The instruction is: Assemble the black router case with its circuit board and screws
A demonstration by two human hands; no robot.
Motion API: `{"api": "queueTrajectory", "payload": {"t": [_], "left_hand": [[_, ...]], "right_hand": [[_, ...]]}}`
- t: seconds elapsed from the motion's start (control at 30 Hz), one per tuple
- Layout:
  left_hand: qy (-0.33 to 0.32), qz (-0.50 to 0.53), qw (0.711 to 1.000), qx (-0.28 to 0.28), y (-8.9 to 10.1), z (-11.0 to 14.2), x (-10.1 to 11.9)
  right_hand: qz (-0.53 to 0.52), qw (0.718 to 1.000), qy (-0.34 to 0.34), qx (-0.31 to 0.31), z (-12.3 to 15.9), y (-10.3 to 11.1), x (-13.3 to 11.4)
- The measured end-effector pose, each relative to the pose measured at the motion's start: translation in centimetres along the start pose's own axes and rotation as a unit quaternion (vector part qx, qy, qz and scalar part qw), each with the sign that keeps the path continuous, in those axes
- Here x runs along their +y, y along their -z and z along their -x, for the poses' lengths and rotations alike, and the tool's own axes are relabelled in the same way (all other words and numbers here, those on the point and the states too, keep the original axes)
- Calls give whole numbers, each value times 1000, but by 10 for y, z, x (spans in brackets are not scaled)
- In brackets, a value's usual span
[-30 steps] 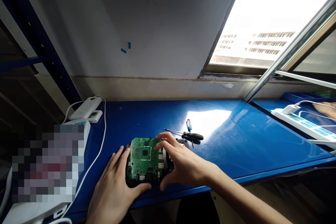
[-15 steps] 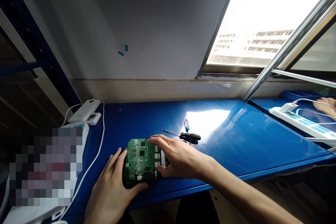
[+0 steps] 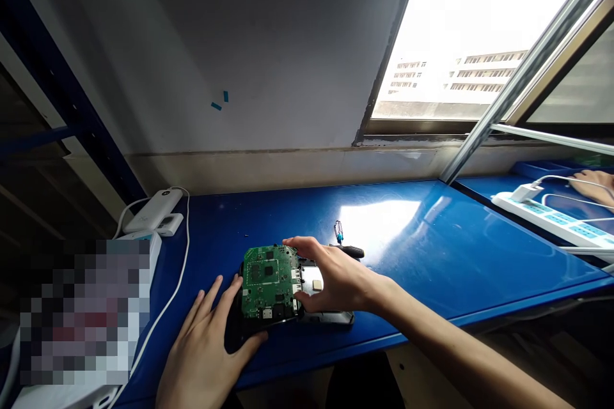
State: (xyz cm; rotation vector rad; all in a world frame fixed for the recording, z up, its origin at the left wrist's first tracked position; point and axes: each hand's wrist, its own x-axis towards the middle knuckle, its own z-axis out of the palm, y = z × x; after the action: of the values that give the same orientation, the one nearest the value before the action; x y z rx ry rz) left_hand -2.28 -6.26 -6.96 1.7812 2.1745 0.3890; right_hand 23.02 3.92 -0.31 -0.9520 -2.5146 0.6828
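My right hand (image 3: 333, 278) pinches the right side of a green circuit board (image 3: 261, 275), with the thumb near its ports and the fingers at the back edge. The board is slightly tilted over a black plastic case (image 3: 235, 316), which it mostly hides. Against the left side of that case my left hand (image 3: 211, 335) rests, its thumb along the front and its other fingers spread. Partly under my right hand lies a dark case part with a silver metal plate (image 3: 311, 275) bearing a pale square pad.
Behind my right hand lie a black-handled screwdriver (image 3: 354, 251) and a small clear-and-blue one (image 3: 339, 233). Left are a white cable (image 3: 185, 255) and a white power bank (image 3: 156, 211). Another person's hand (image 3: 595, 186) is near a power strip (image 3: 551, 220) at right.
The circuit board has moved right and a little back in my right hand, away from the left-hand fingers. More of the black case and the silver plate now shows.
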Motion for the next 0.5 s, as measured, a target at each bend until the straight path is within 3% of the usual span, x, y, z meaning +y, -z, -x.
{"api": "queueTrajectory", "payload": {"t": [0.27,0.5], "left_hand": [[-10,18,1000,-1,-3,-6,-9],[41,41,998,-33,5,-3,-13]], "right_hand": [[-6,1000,11,-16,-12,0,3],[-51,992,67,89,3,7,16]]}}
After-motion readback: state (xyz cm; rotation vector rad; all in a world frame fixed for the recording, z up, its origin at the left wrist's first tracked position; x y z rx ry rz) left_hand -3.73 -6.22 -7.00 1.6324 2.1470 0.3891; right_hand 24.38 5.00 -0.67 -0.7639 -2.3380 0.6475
